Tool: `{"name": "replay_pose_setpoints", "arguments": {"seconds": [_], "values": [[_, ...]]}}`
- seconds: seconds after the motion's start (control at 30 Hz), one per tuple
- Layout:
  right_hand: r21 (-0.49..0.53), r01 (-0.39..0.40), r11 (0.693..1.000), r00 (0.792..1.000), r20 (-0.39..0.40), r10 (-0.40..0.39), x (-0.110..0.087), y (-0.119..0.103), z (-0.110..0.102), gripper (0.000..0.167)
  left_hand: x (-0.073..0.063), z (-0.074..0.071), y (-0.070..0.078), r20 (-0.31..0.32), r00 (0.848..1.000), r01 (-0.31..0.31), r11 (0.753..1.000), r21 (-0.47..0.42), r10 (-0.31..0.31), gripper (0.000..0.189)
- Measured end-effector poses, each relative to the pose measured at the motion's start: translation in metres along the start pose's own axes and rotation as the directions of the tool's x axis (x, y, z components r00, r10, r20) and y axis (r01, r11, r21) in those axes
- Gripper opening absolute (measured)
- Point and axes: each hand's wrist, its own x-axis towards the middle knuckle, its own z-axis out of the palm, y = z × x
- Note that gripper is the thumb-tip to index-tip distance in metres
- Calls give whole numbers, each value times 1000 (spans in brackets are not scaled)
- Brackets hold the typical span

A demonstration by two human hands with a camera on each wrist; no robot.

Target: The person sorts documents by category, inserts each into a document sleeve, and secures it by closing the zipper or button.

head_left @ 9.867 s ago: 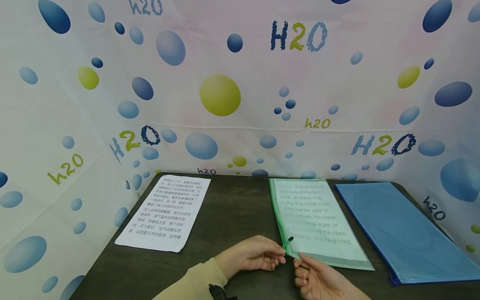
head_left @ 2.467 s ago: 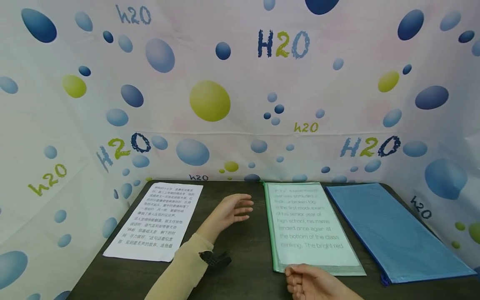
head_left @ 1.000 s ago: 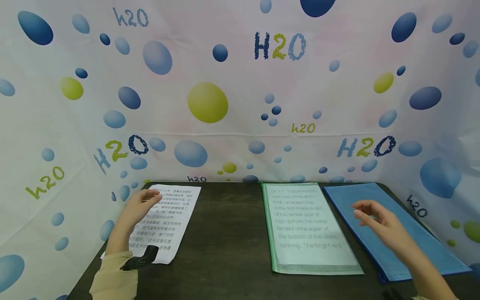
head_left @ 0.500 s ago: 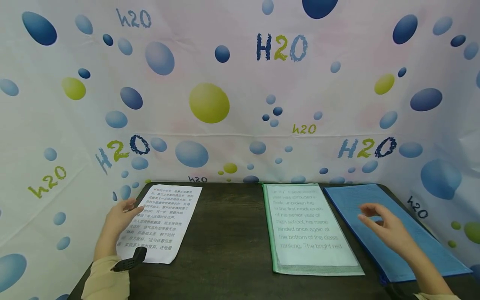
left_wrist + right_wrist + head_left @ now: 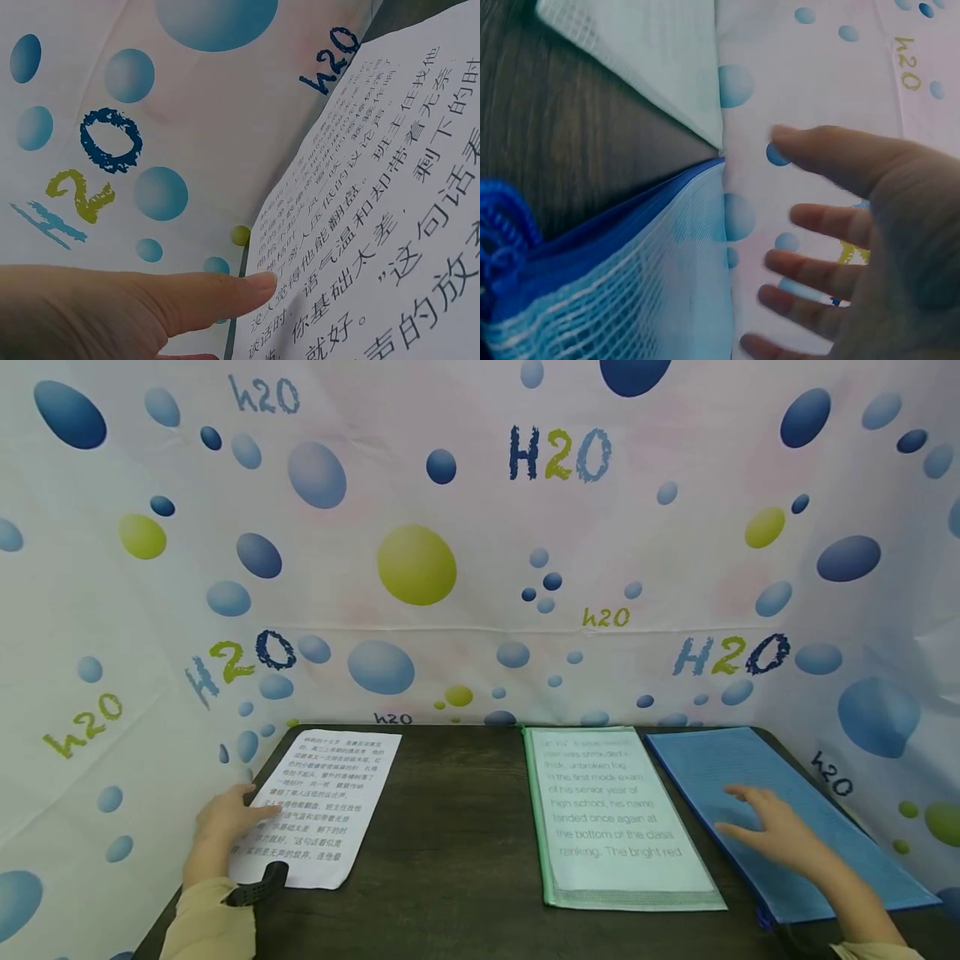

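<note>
A white sheet [image 5: 324, 810] printed with Chinese characters lies on the left of the dark table. My left hand [image 5: 225, 822] is at its left edge, the straight thumb [image 5: 240, 291] reaching over the print and casting a shadow there. Most of that hand's other fingers are hidden in the left wrist view. Over the blue mesh zipper bag [image 5: 847, 877] on the right hovers my right hand [image 5: 780, 835], its fingers spread with nothing in them. A green-edged mesh zipper bag [image 5: 633, 900] with an English-printed page inside lies between the sheet and the blue bag.
Dark wood table [image 5: 450, 827] shows between the sheet and the green bag. A white backdrop [image 5: 495, 527] with bubbles and "H2O" lettering rises behind and beside the table. The blue bag's zipper pull [image 5: 506, 232] lies at its near corner.
Both hands were at the green bag's zipper corner. My left hand has since gone left and down to the sheet's edge; my right hand has moved over the blue bag, its fingers spreading.
</note>
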Motion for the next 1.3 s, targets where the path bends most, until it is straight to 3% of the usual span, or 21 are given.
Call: {"name": "replay_pose_setpoints", "arguments": {"seconds": [0.13, 0.23, 0.57, 0.8, 1.1, 1.2, 1.3], "values": [[-45, 4, 999, 998, 68, -1, -1, 7, 6, 74, -2, 3, -3, 38, 997, 69, 997, -30, -68, 91], [-51, -2, 999, 993, 115, 8, -1, 9, 8, 78, -2, 4, -5, 51, 995, 87, 995, -43, -85, 95], [-20, -42, 999, 967, 250, 46, 0, 11, 11, 84, 1, 9, -3, 73, 997, 37, 999, -40, -34, 91], [-5, -55, 998, 966, 252, 54, 1, 8, 11, 74, 3, 9, -2, 102, 995, 15, 996, -92, -5, 91], [23, -48, 999, 978, 203, 42, 2, 5, 7, 49, 4, 13, -5, 84, 996, 50, 981, -190, -34, 63], [35, -72, 997, 984, 166, 65, 3, 4, 7, 36, 6, 15, -10, 73, 997, 19, 967, -254, 0, 53], [33, -102, 994, 988, 117, 97, 3, 3, 6, 28, 6, 14, -15, 85, 996, 5, 938, -346, 27, 51]]}}
